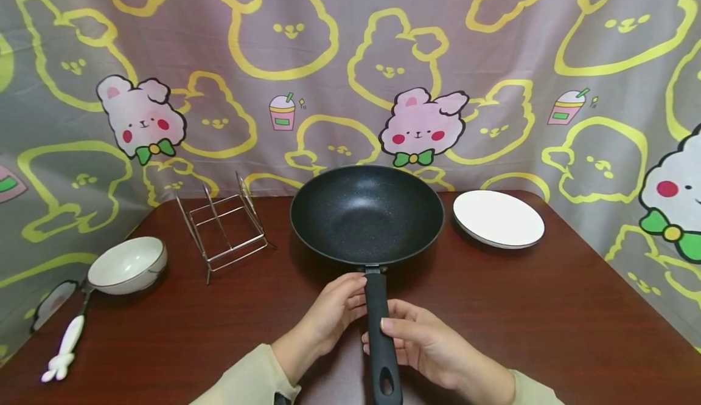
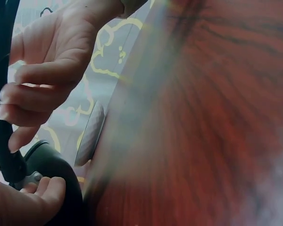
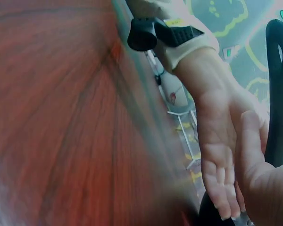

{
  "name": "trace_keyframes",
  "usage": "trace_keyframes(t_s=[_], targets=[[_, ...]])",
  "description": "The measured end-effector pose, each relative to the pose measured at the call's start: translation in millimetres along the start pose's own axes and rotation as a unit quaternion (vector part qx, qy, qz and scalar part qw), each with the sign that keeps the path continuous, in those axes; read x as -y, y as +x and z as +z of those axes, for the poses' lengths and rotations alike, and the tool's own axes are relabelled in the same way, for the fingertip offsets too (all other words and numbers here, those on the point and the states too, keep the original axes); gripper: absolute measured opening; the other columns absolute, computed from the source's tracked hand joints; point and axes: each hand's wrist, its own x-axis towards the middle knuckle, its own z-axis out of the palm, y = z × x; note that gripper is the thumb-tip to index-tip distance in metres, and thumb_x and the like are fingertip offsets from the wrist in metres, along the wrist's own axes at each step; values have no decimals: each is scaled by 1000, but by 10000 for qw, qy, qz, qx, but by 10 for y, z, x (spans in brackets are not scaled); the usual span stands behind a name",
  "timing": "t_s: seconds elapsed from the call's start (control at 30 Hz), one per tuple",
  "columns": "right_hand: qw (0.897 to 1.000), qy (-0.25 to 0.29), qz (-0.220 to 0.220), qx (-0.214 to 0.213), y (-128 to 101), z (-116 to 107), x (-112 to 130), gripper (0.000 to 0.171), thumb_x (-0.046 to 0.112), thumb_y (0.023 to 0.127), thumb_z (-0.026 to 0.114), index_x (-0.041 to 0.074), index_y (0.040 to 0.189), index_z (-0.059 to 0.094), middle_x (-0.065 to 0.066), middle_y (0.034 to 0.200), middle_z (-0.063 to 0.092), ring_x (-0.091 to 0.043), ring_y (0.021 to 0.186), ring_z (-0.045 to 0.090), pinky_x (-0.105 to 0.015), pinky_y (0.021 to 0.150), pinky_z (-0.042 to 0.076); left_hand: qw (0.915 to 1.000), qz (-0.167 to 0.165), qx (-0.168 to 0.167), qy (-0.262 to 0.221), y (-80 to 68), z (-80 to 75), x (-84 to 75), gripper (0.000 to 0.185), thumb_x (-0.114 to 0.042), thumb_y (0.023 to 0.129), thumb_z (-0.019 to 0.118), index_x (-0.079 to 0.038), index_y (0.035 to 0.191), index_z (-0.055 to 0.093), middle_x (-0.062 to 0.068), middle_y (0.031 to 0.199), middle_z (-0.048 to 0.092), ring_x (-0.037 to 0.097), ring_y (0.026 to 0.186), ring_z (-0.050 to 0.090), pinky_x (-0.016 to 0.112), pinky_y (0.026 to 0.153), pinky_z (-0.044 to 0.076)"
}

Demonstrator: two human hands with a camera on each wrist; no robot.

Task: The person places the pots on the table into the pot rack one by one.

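A black wok (image 1: pixel 368 216) stands at the middle of the table, its long handle (image 1: pixel 378 320) pointing toward me. My right hand (image 1: pixel 424 344) grips the handle around its middle, thumb on top and fingers passing underneath. Close to the wok body, my left hand (image 1: pixel 334 311) is against the handle's left side. Its fingers look fairly straight in the right wrist view, and their tips are partly hidden. The handle (image 3: pixel 279 99) rises past both hands there. In the left wrist view, the fingers of the right hand (image 2: pixel 52 61) bend toward the handle.
A wire rack (image 1: pixel 227 228) stands left of the wok. Farther left are a white bowl (image 1: pixel 128 265) and a utensil with a white rabbit-shaped handle (image 1: pixel 68 344). A white plate (image 1: pixel 498 218) lies to the right. A patterned curtain (image 1: pixel 328 101) hangs behind the table (image 1: pixel 547 320).
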Motion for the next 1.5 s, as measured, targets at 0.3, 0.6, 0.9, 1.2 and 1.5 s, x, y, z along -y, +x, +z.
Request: trace_keyframes(t_s=[0.3, 0.6, 0.9, 1.2, 1.5], targets=[[9990, 379, -49, 237, 27, 29, -14, 34, 9, 93, 44, 0, 125, 37, -5, 96, 68, -15, 90, 67, -29, 82, 53, 9996, 4, -45, -279, 74, 85, 10, 22, -19, 91, 48, -3, 104, 55, 0, 90, 60, 11, 83, 59, 30, 83, 45], [9953, 806, -220, 480, 40, 37, -64, 41, 7, 93, 40, 0, 133, 32, -5, 96, 67, -14, 89, 67, -27, 84, 52, 9986, 89, -48, -521, 113, 112, 9, 38, -12, 89, 48, 11, 118, 48, 10, 101, 65, 15, 93, 63, 30, 89, 48], [9918, 1096, -214, 617, 71, 33, -107, 43, 4, 91, 40, 5, 133, 32, -5, 96, 66, -14, 88, 66, -29, 86, 51, 9977, 145, -66, -666, 108, 115, 14, 39, -7, 89, 47, 16, 120, 48, 16, 107, 64, 15, 94, 64, 28, 88, 49], [9930, 1040, -42, 557, 79, 44, -85, 44, 4, 88, 44, 6, 131, 33, -3, 93, 65, -13, 87, 66, -30, 85, 51, 9972, 266, 15, -700, 115, 107, 37, 36, -4, 87, 48, 18, 116, 50, 10, 100, 66, 13, 93, 64, 25, 84, 50], [9931, 961, -46, 672, 58, 36, -103, 44, 6, 88, 45, 7, 130, 31, -1, 94, 65, -12, 87, 66, -30, 85, 51, 9978, 420, 78, -514, 77, 114, 46, 37, -4, 87, 49, 18, 117, 50, 15, 105, 64, 14, 95, 63, 25, 85, 50]])
